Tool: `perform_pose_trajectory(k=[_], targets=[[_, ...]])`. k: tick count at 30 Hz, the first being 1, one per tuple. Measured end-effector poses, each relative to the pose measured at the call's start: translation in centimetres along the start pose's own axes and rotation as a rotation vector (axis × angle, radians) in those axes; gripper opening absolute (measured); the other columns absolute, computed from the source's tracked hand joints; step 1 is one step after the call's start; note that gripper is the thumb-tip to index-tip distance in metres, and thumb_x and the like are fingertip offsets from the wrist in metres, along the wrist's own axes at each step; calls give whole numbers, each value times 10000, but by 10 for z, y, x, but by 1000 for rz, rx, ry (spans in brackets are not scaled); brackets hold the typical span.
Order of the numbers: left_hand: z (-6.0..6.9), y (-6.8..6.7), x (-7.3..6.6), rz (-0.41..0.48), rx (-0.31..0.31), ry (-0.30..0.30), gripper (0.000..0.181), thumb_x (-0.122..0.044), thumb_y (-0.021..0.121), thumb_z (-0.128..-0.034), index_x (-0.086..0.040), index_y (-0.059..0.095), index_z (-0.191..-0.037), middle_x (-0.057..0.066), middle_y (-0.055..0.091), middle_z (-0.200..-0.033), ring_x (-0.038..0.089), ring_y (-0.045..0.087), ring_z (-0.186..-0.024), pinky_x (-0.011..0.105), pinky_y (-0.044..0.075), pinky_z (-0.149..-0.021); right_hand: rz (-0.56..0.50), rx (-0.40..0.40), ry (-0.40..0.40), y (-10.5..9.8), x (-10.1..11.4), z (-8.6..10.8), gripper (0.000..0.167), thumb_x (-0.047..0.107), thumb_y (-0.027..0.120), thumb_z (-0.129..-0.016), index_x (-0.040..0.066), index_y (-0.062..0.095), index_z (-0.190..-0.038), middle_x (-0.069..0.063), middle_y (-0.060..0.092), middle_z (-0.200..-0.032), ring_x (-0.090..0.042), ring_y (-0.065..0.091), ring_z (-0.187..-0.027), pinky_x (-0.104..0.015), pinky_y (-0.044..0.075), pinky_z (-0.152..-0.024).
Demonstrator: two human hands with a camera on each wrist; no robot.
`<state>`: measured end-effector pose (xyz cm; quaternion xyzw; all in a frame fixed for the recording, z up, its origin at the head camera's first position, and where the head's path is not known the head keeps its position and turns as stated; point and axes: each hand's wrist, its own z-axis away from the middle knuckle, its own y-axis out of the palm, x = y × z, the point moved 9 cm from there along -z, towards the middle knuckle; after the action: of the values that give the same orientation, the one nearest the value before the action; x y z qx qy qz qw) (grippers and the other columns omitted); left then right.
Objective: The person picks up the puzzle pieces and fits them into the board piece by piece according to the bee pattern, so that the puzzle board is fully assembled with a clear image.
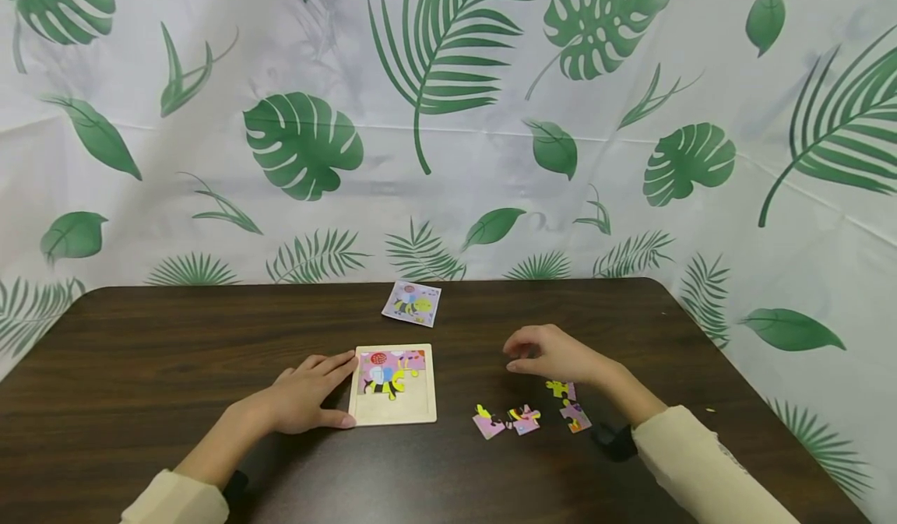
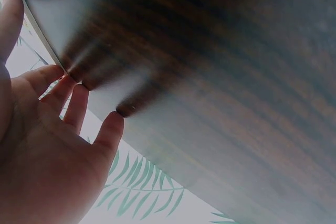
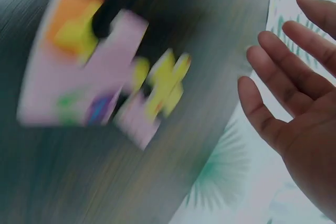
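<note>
A square wooden puzzle tray [image 1: 413, 409] lies on the table, its upper part filled with pieces of a bee picture. My left hand [image 1: 308, 393] touches the tray's left edge with spread fingers; in the left wrist view its fingertips [image 2: 107, 129] meet the tabletop and the edge. In the air right of the tray is my right hand [image 1: 554, 354], fingers loosely bent and holding nothing. Below it lie loose puzzle pieces: a pink-yellow piece [image 1: 488, 424], a striped piece [image 1: 524, 420], a yellow piece [image 1: 558, 388] and a pink-orange piece [image 1: 576, 416]. The right wrist view shows two blurred.
A small picture card [image 1: 413, 304] of the bee lies behind the tray. The dark wooden table [image 1: 175, 329] ends at a white leaf-print cloth [image 1: 476, 174] hanging behind it and along the right side.
</note>
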<state>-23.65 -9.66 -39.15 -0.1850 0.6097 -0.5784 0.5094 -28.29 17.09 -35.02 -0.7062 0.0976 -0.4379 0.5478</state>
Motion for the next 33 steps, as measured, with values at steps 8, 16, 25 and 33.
perform_pose_trajectory(k=[8,16,25,33], targets=[[1,-1,0,7,1,-5,839,-493,646,-775,-48,329,-1412,130,278,-1454,365,278,-1252,652,239,-887,-6,1,100,-18,-34,37,195,178,675,-832,25,645,-948,42,612,-846,-98,553,-744,-269,474,-662],[2,-1,-1,8,1,0,832,-488,646,-780,-44,332,-1410,131,279,-1454,365,282,-1249,653,241,-886,1,-6,155,-15,-55,65,158,158,685,-820,50,645,-929,69,593,-811,-71,534,-709,-254,468,-619],[1,-1,-1,6,4,5,831,-493,641,-783,-46,330,-1411,128,278,-1455,364,282,-1251,644,249,-884,79,-98,90,-12,-49,73,167,173,735,-772,81,647,-879,38,564,-837,-103,502,-710,-252,446,-615],[1,-1,0,9,4,1,836,-496,643,-779,-50,329,-1412,119,274,-1458,359,279,-1254,643,252,-884,98,-107,96,-8,-54,75,148,168,734,-772,118,641,-875,65,540,-848,-90,482,-722,-238,433,-611]])
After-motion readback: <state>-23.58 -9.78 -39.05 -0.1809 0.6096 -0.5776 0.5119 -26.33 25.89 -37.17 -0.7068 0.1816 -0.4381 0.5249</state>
